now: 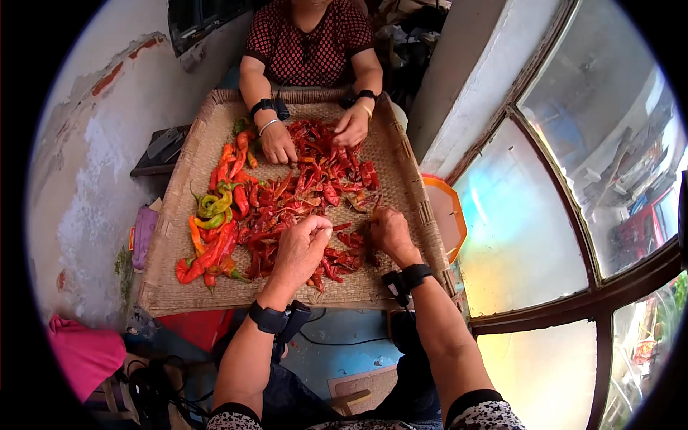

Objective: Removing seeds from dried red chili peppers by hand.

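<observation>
two pairs of hands over a tray of chillies

the dried red chillies (301, 193) lie spread over the middle of a wide woven tray (179, 279), with a smaller heap of fresh orange and green chillies (215, 229) along its left side. the left hand (301, 247) rests on the near part of the red pile, its fingers curled shut in a loose fist; whether a chilli is pinched inside cannot be told. the right hand (390, 233) sits just beside it on the same pile, knuckles up, fingers bent down into the chillies, and what it grips is hidden. each wrist carries a black band. across the tray another person's two hands (315, 136) rest on the far part of the pile. an orange plastic basin (448, 215) leans beside the tray's right edge, near a window (559, 215). a pink cloth (82, 355) lies at the lower left.
</observation>
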A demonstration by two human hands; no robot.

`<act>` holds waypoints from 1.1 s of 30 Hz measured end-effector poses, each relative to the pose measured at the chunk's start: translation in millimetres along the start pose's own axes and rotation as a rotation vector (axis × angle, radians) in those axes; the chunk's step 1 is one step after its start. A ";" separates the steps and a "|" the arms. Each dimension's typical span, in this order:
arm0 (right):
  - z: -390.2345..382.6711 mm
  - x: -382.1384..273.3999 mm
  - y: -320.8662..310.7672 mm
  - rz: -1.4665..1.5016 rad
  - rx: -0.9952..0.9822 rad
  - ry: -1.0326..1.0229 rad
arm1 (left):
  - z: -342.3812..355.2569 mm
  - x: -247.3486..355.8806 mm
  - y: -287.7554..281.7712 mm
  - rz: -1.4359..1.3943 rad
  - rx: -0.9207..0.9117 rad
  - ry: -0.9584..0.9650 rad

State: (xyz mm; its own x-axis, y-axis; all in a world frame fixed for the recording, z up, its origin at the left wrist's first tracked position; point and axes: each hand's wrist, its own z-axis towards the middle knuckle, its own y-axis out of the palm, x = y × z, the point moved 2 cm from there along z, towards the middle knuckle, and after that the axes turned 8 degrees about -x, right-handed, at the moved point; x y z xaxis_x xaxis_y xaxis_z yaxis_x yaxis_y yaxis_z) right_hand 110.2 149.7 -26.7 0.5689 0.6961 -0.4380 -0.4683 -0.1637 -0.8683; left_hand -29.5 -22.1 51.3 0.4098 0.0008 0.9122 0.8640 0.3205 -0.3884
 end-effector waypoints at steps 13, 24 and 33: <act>-31.3 10.9 -94.8 0.212 0.597 0.133 | -2.5 -5.7 5.4 0.049 0.003 -0.082; -14.3 -82.9 -23.9 -0.065 -0.043 -0.313 | 9.4 -3.7 -17.2 0.042 0.202 0.002; -20.0 -93.0 -25.1 -0.285 -0.046 -0.320 | 0.2 -3.4 -31.9 0.023 0.214 0.047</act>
State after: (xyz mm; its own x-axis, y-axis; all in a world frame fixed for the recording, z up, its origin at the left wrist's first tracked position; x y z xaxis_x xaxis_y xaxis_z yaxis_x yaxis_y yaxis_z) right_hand 82.6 75.0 31.1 0.4289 0.8988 -0.0908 -0.2877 0.0406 -0.9569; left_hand -58.5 -32.2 60.5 0.4463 -0.0320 0.8943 0.7742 0.5150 -0.3679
